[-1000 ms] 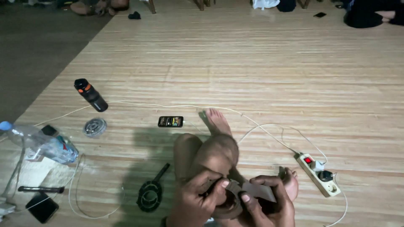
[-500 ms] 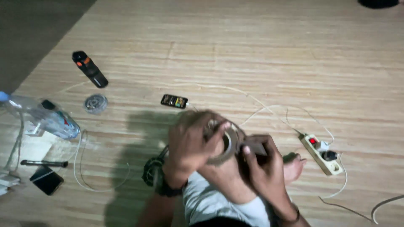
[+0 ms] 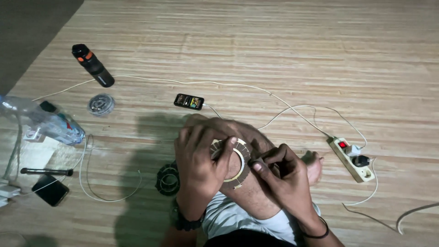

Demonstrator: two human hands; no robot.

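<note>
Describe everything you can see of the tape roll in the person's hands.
The tape roll is a brown ring with a paler inner core, seemingly cardboard, and an open centre. It stands tilted on edge over the person's bent knee, above the wooden floor. The left hand wraps its outer rim, with a fingertip hooked over the top edge. The right hand pinches at its right side, where a loose end seems to start; that detail is too dark to confirm.
</note>
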